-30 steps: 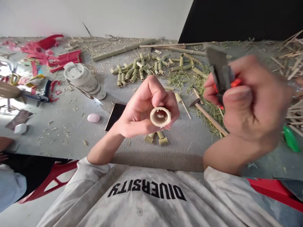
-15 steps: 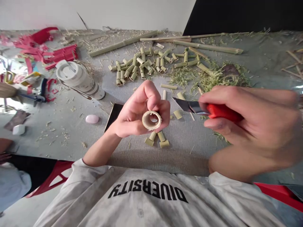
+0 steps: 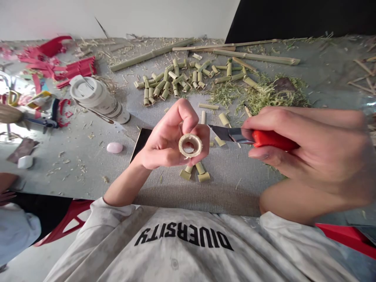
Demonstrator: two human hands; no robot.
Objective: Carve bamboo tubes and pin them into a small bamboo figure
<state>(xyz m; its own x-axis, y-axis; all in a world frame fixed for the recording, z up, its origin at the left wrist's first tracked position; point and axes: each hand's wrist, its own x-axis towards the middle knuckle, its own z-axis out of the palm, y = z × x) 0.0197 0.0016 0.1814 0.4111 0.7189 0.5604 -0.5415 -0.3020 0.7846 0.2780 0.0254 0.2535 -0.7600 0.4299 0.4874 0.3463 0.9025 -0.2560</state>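
Note:
Near the middle, my left hand is closed round a short hollow bamboo tube, its rough cut end facing up at me. My right hand grips a knife by its red handle. The knife's blade points left, its tip beside the fingers of my left hand and apart from the tube's rim. Below the tube, small cut bamboo pieces lie on the grey table. Other little bamboo bits lie under the blade.
Behind my hands are a pile of short bamboo pieces, green shavings and long bamboo strips. A white lidded cup stands left, near a pink oval stone and red scraps. Another person's arm shows at far left.
My right hand has moved the knife slightly left, bringing its tip nearer my left hand. The tube has tilted and shifted slightly up and right within my left hand.

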